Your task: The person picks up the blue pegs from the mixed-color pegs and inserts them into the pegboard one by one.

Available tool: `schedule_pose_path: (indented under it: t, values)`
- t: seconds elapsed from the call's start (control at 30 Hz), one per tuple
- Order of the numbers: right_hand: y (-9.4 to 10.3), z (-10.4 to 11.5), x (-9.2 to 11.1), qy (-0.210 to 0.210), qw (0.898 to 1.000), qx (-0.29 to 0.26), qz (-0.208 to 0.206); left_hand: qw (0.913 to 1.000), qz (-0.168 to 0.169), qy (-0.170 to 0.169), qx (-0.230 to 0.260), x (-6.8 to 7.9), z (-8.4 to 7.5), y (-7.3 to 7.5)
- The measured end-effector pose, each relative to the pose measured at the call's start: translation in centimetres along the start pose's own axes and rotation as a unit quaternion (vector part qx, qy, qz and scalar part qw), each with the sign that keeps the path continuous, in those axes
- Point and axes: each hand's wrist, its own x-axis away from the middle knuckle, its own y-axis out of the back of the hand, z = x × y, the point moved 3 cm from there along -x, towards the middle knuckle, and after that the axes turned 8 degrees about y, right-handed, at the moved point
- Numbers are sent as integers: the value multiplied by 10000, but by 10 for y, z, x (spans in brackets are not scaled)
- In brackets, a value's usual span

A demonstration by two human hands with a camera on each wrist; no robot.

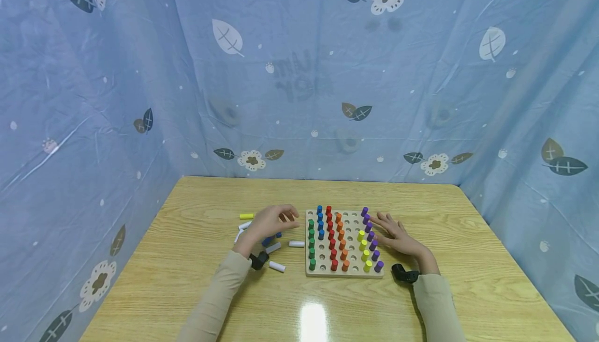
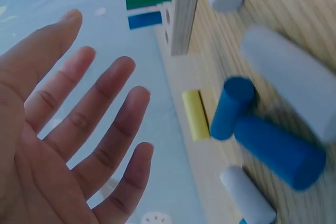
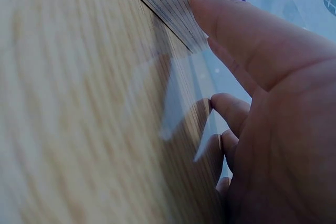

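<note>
A wooden pegboard [image 1: 346, 274] stands on the table, bearing columns of green pegs [image 1: 311, 244], blue pegs [image 1: 320, 225], red pegs [image 1: 332, 244], orange pegs [image 1: 342, 235], yellow pegs [image 1: 363, 245] and purple pegs [image 1: 373, 245]. My left hand [image 1: 269, 222] hovers left of the board, above loose pegs. In the left wrist view its fingers are spread, with nothing held. Beside the board's right edge lies my right hand [image 1: 398, 238], fingers extended. Its thumb [image 3: 236, 30] is at the board's edge near a purple peg; whether it touches the peg I cannot tell.
Loose blue pegs [image 2: 281, 150], several white pegs [image 1: 277, 266] and a yellow peg [image 1: 246, 216] lie left of the board. One white peg [image 1: 297, 244] lies close to its left edge. A patterned blue curtain [image 1: 299, 123] surrounds the wooden table [image 1: 468, 269] at back and sides.
</note>
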Motion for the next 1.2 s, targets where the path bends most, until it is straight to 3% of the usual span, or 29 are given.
schedule_pose_path:
  t: [0.67, 0.9, 1.2]
  values:
    - [-1, 9, -1, 24, 10000, 4, -75, 9976, 496, 157, -462, 3, 33, 13]
    - [-3, 4, -1, -3, 9998, 151, -121, 9947, 565, 150, -847, 1, 37, 9]
    - [-1, -1, -1, -6, 10000, -51, -10, 9905, 498, -41, -1282, 0, 35, 7]
